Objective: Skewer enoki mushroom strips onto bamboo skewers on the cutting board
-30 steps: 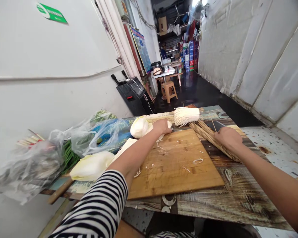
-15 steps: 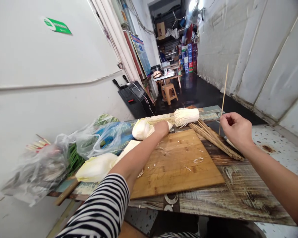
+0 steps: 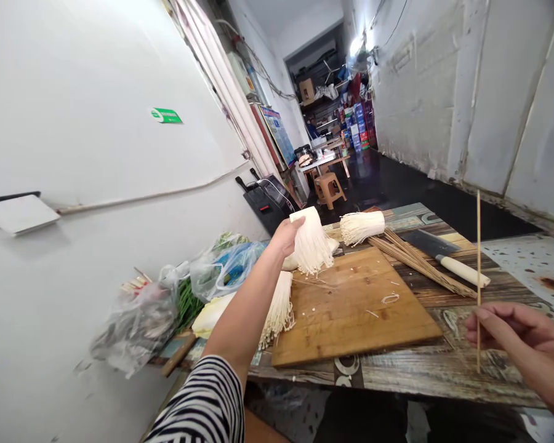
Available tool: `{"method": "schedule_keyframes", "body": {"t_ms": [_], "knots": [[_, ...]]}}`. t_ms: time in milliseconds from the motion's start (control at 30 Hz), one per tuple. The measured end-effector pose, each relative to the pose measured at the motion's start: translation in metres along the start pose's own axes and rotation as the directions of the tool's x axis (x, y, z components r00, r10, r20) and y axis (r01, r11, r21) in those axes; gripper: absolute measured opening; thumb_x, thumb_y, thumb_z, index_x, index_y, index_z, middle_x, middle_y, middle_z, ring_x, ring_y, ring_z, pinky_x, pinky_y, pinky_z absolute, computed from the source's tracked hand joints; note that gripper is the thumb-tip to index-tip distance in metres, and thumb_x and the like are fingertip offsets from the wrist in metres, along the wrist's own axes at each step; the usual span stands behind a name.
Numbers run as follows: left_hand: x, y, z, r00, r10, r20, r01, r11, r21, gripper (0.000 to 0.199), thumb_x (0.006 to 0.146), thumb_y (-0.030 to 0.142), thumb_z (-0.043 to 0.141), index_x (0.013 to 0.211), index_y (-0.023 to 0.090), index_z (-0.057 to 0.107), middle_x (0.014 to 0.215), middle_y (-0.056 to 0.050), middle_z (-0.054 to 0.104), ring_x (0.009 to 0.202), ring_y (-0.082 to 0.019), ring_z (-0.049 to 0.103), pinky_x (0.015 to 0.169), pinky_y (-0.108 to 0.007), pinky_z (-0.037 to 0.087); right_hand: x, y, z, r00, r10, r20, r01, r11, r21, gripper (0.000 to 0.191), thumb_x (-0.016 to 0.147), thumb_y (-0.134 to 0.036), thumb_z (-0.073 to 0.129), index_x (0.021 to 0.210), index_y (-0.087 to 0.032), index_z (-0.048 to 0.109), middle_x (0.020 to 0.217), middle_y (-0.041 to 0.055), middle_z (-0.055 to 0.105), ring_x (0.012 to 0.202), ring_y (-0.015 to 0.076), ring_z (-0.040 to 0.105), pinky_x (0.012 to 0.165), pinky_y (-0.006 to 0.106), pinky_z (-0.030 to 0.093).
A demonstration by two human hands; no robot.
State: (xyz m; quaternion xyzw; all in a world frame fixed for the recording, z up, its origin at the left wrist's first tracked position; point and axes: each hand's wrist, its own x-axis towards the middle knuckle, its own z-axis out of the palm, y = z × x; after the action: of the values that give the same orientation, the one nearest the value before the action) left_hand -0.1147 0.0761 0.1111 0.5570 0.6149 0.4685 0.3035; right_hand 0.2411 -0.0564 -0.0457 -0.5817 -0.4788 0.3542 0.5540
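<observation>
My left hand (image 3: 288, 236) grips a bunch of enoki mushrooms (image 3: 312, 243) by its base end, with the caps hanging down over the far left edge of the cutting board (image 3: 351, 307). Between the fingertips of my right hand (image 3: 512, 338), a thin wooden skewer (image 3: 479, 246) is pinched upright over the table's right side. One more enoki bunch (image 3: 279, 307) lies left of the board, partly behind my left forearm, and another enoki bundle (image 3: 362, 227) rests beyond the board. Many loose skewers (image 3: 420, 267) lie in a pile right of the board.
A cleaver (image 3: 461, 269) with a pale handle lies beyond the skewer pile. Clear plastic bags (image 3: 133, 332), green vegetables (image 3: 188, 301) and pale cabbage (image 3: 210, 315) crowd the table's left side, against the wall. A brown stool (image 3: 329, 189) stands on the floor farther back.
My left hand has lifted the enoki bunch from the far side of the board. My right hand has moved nearer and to the right with the skewer, uncovering the cleaver. The view has shifted.
</observation>
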Motion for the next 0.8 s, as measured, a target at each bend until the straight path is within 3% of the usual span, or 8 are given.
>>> {"method": "schedule_keyframes", "body": {"t_ms": [133, 233, 333, 433, 533, 600, 667, 800], "knots": [[-0.045, 0.004, -0.014, 0.996, -0.089, 0.004, 0.089, 0.993, -0.074, 0.031, 0.091, 0.033, 0.053, 0.105, 0.008, 0.065, 0.086, -0.014, 0.074, 0.087, -0.027, 0.072, 0.086, -0.045, 0.055, -0.032, -0.006, -0.004, 0.979, 0.168, 0.119, -0.187, 0.967, 0.174, 0.04, 0.066, -0.058, 0.072, 0.087, -0.026, 0.061, 0.069, 0.0006, 0.066, 0.054, 0.0163, 0.058, 0.051, 0.027, 0.051], [-0.086, -0.004, -0.021, 0.99, -0.134, -0.051, 0.131, 0.99, -0.054, 0.032, 0.098, 0.026, 0.035, 0.113, 0.014, 0.061, 0.099, -0.013, 0.073, 0.096, -0.026, 0.07, 0.086, -0.044, 0.055, -0.057, -0.013, 0.002, 0.947, 0.236, 0.219, -0.284, 0.932, 0.226, 0.041, 0.071, -0.059, 0.068, 0.092, -0.026, 0.058, 0.058, -0.0023, 0.058, 0.038, 0.0104, 0.039, 0.035, 0.024, 0.029], [-0.126, -0.018, -0.013, 0.984, -0.089, -0.157, 0.096, 0.994, 0.043, 0.035, 0.098, 0.031, 0.035, 0.12, 0.014, 0.057, 0.114, -0.012, 0.07, 0.106, -0.026, 0.066, 0.089, -0.043, 0.054, -0.074, -0.01, 0.013, 0.904, 0.282, 0.32, -0.355, 0.914, 0.196, 0.045, 0.075, -0.058, 0.065, 0.102, -0.023, 0.056, 0.053, -0.0037, 0.053, 0.038, 0.0083, 0.033, 0.037, 0.022, 0.021], [-0.154, -0.033, 0.019, 0.987, 0.01, -0.158, 0.022, 0.979, 0.202, 0.034, 0.093, 0.029, 0.047, 0.121, 0.014, 0.059, 0.121, -0.01, 0.066, 0.115, -0.027, 0.06, 0.101, -0.042, 0.046, -0.085, -0.004, 0.022, 0.875, 0.313, 0.37, -0.392, 0.906, 0.16, 0.052, 0.076, -0.059, 0.063, 0.108, -0.019, 0.055, 0.052, -0.0049, 0.05, 0.04, 0.0075, 0.033, 0.039, 0.021, 0.021], [-0.168, -0.041, 0.067, 0.972, 0.215, 0.09, -0.227, 0.787, 0.574, 0.044, 0.09, 0.016, 0.041, 0.133, 0.015, 0.052, 0.13, -0.01, 0.062, 0.118, -0.024, 0.058, 0.105, -0.038, 0.043, -0.09, -0.001, 0.027, 0.859, 0.33, 0.391, -0.413, 0.898, 0.149, 0.057, 0.074, -0.06, 0.063, 0.11, -0.017, 0.055, 0.051, -0.0053, 0.05, 0.039, 0.0064, 0.032, 0.039, 0.021, 0.021], [-0.174, -0.042, 0.101, 0.942, 0.228, 0.246, -0.335, 0.647, 0.685, 0.051, 0.086, 0.01, 0.04, 0.137, 0.015, 0.047, 0.139, -0.01, 0.054, 0.127, -0.023, 0.051, 0.11, -0.039, 0.038, -0.091, 0.0, 0.027, 0.864, 0.337, 0.375, -0.419, 0.893, 0.163, 0.058, 0.074, -0.061, 0.063, 0.109, -0.016, 0.055, 0.052, -0.0053, 0.051, 0.039, 0.006, 0.033, 0.039, 0.021, 0.02], [-0.18, -0.043, 0.129, 0.905, 0.193, 0.378, -0.421, 0.517, 0.745, 0.054, 0.086, 0.01, 0.04, 0.139, 0.014, 0.043, 0.145, -0.01, 0.048, 0.135, -0.025, 0.043, 0.115, -0.047, 0.03, -0.091, 0.001, 0.024, 0.874, 0.347, 0.34, -0.426, 0.884, 0.194, 0.058, 0.073, -0.062, 0.063, 0.109, -0.016, 0.055, 0.052, -0.0056, 0.05, 0.038, 0.0057, 0.033, 0.038, 0.021, 0.019], [-0.188, -0.047, 0.153, 0.855, 0.108, 0.508, -0.51, 0.362, 0.78, 0.052, 0.09, 0.017, 0.04, 0.142, 0.012, 0.038, 0.147, -0.013, 0.045, 0.137, -0.028, 0.038, 0.115, -0.057, 0.022, -0.092, 0.007, 0.013, 0.877, 0.376, 0.299, -0.448, 0.865, 0.227, 0.06, 0.072, -0.063, 0.063, 0.109, -0.017, 0.055, 0.053, -0.0057, 0.051, 0.037, 0.0056, 0.032, 0.038, 0.021, 0.019]]}}
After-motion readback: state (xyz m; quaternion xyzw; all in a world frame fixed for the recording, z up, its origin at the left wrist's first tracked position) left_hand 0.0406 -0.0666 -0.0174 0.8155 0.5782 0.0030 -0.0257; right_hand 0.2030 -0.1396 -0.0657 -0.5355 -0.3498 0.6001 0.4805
